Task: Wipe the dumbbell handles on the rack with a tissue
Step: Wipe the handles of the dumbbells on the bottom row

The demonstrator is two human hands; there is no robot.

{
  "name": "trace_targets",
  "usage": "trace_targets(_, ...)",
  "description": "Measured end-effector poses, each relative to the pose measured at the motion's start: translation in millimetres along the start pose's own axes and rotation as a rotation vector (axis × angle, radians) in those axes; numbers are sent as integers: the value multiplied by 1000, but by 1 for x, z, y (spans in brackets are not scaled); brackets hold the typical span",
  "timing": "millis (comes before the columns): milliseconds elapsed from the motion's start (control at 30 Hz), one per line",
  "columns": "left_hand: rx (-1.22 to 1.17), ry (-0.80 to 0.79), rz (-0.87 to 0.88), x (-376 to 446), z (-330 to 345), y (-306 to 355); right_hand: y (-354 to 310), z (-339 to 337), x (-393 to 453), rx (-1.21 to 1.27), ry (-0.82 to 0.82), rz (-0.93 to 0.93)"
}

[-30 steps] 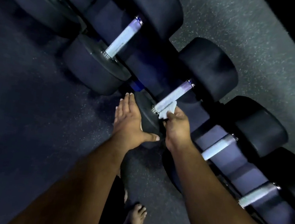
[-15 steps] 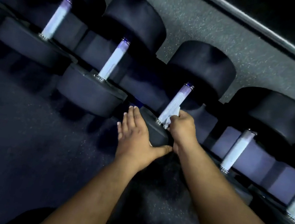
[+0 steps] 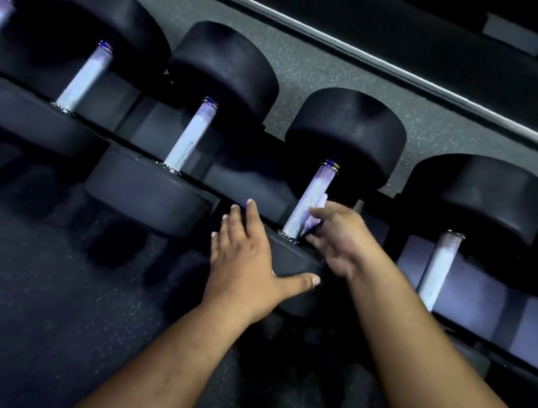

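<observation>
Center frame: right hand [image 3: 339,238] pinching white tissue [image 3: 317,212] against lower right side of knurled steel handle [image 3: 309,202], just above near weight head [image 3: 291,258]. Left hand [image 3: 245,262] flat on that head, fingers straight, thumb spread along front edge, gripping nothing. Dumbbell in dark rack [image 3: 489,297], fourth from left in row running upper left to right edge; neighbors' handles [image 3: 189,137] bare. Judged: mid-wipe, low end of handle; upper part toward far head not yet reached. Tissue soft, thin, apt to snag or tear on knurling, so best wrapped around bar w/ light pressure. Dumbbell heavy, stiff, round-headed, prob. steady in cradle; bracing at near head sensible, no lifting needed. Dim light, fine detail of tissue unclear.
</observation>
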State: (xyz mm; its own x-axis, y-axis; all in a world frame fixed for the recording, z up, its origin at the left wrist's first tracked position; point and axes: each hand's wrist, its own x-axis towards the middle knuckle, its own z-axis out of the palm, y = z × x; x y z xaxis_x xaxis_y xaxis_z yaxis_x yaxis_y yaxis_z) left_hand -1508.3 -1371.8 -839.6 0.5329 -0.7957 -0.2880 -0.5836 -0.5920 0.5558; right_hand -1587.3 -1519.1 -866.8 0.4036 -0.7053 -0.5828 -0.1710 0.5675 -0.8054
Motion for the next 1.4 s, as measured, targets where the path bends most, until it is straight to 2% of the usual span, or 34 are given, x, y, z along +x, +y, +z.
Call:
trace_targets(133,6,9,-13,1,2,2,-23,11,22,400,182,-100)
trace_targets(200,4,15,-16,1,2,2,-11,14,22,242,122,-106)
trace_targets(267,1,20,-16,1,2,1,4,9,15,59,-27,1)
trace_targets(300,2,23,-19,1,2,1,4,5,13,49,-57,38)
trace_targets(333,3,22,-20,1,3,0,0,4,14,112,-32,38)
trace_targets(433,6,24,-18,1,2,1,-21,16,23,435,178,-91)
trace_targets(500,-1,19,-16,0,2,1,-14,20,19,313,178,-123)
trace_targets(567,-8,19,-15,0,2,1,1,10,7,78,47,-51)
trace_targets(633,-2,17,-19,1,2,1,4,-2,-1,-25,-17,-24)
trace_targets(800,0,18,-27,1,3,2,-16,13,16,244,195,-145)
trace_targets(933,-3,14,-20,1,3,0,3,2,3,-131,-14,-67)
trace_targets(1000,1,18,-21,2,4,0,5,-5,-2,-183,-40,-83)
trace_targets(1067,-2,27,-22,2,5,0,1,-8,5,-297,96,-266)
trace_targets(1133,-8,30,-19,2,5,-1,0,-11,7,-693,221,-547)
trace_targets(1167,-7,24,-12,1,5,-1,2,-15,4,-899,221,-673)
trace_targets(1200,-12,21,-9,1,5,-2,6,-19,2,-1072,133,-778)
trace_targets(1300,-17,18,-6,1,4,-2,4,-38,5,-1538,-305,-1032)
trace_targets(1333,-13,20,-6,2,4,-3,-3,-43,12,-1714,-340,-1107)
trace_targets(1400,-6,23,-3,2,5,-3,-18,-47,22,-1938,-205,-1130)
